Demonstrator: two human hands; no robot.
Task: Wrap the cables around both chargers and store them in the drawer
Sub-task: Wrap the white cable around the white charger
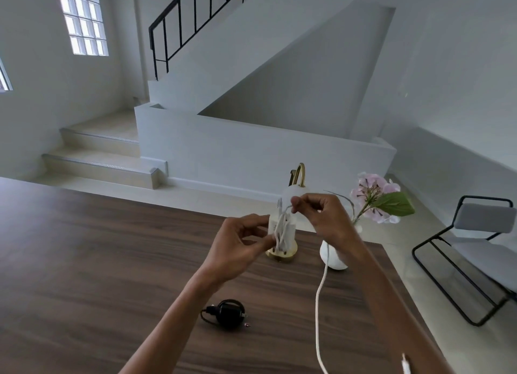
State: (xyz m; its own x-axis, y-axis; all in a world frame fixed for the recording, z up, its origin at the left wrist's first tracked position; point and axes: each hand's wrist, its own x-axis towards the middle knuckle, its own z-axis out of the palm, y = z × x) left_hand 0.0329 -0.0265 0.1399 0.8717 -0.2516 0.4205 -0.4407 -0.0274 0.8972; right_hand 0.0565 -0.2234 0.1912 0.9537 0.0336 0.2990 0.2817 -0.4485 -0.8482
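Note:
My left hand [240,242] grips a white charger [282,231] held up above the wooden table [84,261]. Several turns of white cable lie around the charger's body. My right hand [321,217] pinches the free end of that white cable [285,210] just above the charger. A black charger [229,313] lies on the table below my hands, its black cable coiled around it. No drawer is in view.
A brass lamp with a white globe [298,177] and a white vase of pink flowers [334,259] stand behind my hands. Another white cord [319,303] runs down the table to the front edge. A black-framed chair [475,250] stands right of the table.

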